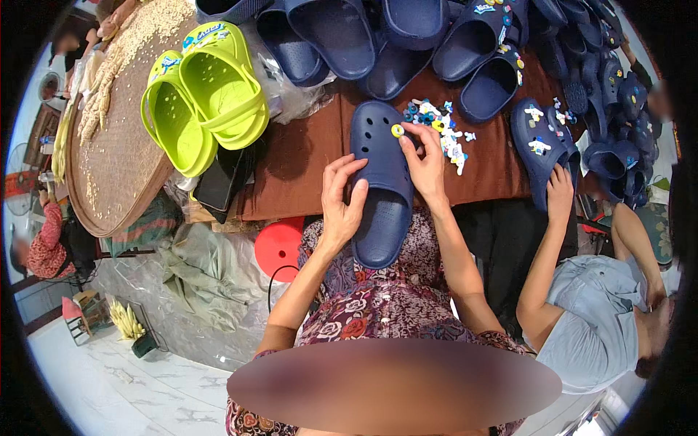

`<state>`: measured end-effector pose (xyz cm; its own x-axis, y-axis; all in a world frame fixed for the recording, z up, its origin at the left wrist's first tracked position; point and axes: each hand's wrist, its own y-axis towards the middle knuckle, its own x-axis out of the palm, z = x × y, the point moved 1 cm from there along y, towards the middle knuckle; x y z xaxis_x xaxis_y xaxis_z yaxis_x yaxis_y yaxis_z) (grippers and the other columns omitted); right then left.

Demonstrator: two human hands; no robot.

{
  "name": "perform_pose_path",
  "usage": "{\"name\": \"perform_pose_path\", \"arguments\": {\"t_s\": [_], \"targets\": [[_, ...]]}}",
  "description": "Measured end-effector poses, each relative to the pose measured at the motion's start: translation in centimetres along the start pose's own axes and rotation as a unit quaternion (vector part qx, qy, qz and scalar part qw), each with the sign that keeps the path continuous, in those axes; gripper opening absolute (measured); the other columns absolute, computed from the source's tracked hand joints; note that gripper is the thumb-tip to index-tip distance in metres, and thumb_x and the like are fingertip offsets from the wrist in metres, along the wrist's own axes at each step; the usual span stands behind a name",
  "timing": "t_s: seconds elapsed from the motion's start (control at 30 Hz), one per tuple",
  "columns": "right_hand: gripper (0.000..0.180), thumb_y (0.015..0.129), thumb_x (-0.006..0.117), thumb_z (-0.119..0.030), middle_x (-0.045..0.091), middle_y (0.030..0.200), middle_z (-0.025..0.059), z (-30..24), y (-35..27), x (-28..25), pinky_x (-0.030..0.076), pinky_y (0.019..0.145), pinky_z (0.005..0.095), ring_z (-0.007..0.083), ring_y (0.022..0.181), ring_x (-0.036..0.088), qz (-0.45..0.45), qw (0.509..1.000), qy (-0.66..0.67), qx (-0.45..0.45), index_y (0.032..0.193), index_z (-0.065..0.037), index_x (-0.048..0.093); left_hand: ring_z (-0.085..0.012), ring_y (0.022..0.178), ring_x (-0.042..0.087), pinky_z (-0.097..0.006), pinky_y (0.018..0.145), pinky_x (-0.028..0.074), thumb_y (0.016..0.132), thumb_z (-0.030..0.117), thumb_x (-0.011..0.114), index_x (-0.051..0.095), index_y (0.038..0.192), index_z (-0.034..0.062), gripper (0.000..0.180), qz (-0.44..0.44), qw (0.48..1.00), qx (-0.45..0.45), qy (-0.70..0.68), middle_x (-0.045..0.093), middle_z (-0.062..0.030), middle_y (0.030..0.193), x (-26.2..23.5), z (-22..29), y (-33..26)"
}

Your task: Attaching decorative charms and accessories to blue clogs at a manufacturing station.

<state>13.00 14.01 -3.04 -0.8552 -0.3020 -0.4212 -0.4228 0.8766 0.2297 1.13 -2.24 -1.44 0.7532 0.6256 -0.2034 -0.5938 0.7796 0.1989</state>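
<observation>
A navy blue clog (pixel 374 161) with round vent holes lies at the table's near edge, toe pointing away from me. My left hand (pixel 340 200) grips its left side, fingers along the upper and thumb near the opening. Between the thumb and fingers of my right hand (pixel 426 161) is a small round yellow-and-white shoe charm (pixel 397 131), against the right of the toe top. Whether its stem sits in a hole is hidden. Just right of that hand lies a loose pile of blue, white and yellow charms (pixel 454 152).
Many navy clogs (pixel 331 36) crowd the brown-covered table (pixel 291 174). Lime green clogs (pixel 222 87) stand left, beside a round woven tray (pixel 120 160) with pale kernels. At right, another person's hand (pixel 560 190) touches a charm-decorated clog (pixel 534 142). A red stool (pixel 280 248) stands below.
</observation>
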Motion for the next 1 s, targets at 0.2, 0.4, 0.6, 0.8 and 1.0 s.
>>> {"name": "perform_pose_path", "arguments": {"t_s": [0.2, 0.4, 0.6, 0.8, 1.0], "targets": [[0.027, 0.094, 0.069, -0.011, 0.065, 0.119, 0.0063, 0.3, -0.4, -0.4, 0.049, 0.075, 0.0274, 0.0172, 0.098, 0.061, 0.004, 0.999, 0.031, -0.041, 0.121, -0.01, 0.071, -0.0346, 0.128, 0.052, -0.043, 0.106, 0.043, 0.092, 0.017, 0.07, 0.062, 0.132, 0.0062, 0.042, -0.008, 0.999, 0.026, 0.031, 0.052, -0.0202, 0.136, 0.0, 0.3, -0.7], [0.018, 0.098, 0.063, -0.013, 0.063, 0.102, 0.0106, 0.4, 1.1, -2.2, 0.051, 0.078, 0.0326, 0.0228, 0.092, 0.062, 0.016, 0.998, -0.056, -0.013, 0.112, -0.007, 0.072, -0.0347, 0.128, 0.052, -0.043, 0.107, 0.043, 0.092, 0.018, 0.071, 0.063, 0.131, 0.0066, 0.042, 0.001, 0.999, 0.012, 0.031, 0.052, -0.0201, 0.137, 0.2, 0.1, -0.9], [0.028, 0.097, 0.065, -0.025, 0.06, 0.108, 0.0164, 2.7, 4.5, -2.1, 0.046, 0.092, 0.0462, 0.0352, 0.101, 0.058, 0.064, 0.964, -0.251, -0.052, 0.117, -0.005, 0.07, -0.0341, 0.128, 0.052, -0.043, 0.106, 0.043, 0.093, 0.016, 0.071, 0.063, 0.131, 0.0067, 0.04, 0.007, 1.0, 0.009, 0.015, 0.052, -0.0193, 0.137, 0.3, -0.2, -1.0], [0.034, 0.092, 0.07, -0.028, 0.059, 0.109, 0.0193, 3.5, 5.9, -1.5, 0.047, 0.091, 0.0485, 0.0379, 0.104, 0.057, 0.043, 0.945, -0.322, -0.032, 0.115, -0.004, 0.069, -0.0312, 0.124, 0.054, -0.04, 0.103, 0.045, 0.093, 0.013, 0.07, 0.064, 0.13, 0.0066, 0.038, 0.02, 1.0, 0.005, 0.01, 0.054, -0.0177, 0.134, 0.1, 0.0, -1.5], [0.027, 0.085, 0.073, -0.021, 0.059, 0.108, 0.0172, 3.4, 6.3, -1.2, 0.046, 0.087, 0.0493, 0.0364, 0.101, 0.057, 0.052, 0.954, -0.292, -0.041, 0.106, -0.005, 0.067, -0.0265, 0.116, 0.057, -0.036, 0.098, 0.047, 0.093, 0.01, 0.069, 0.066, 0.127, 0.0052, 0.034, 0.02, 1.0, 0.011, 0.011, 0.056, -0.016, 0.132, -0.5, 0.1, -1.6]]}}
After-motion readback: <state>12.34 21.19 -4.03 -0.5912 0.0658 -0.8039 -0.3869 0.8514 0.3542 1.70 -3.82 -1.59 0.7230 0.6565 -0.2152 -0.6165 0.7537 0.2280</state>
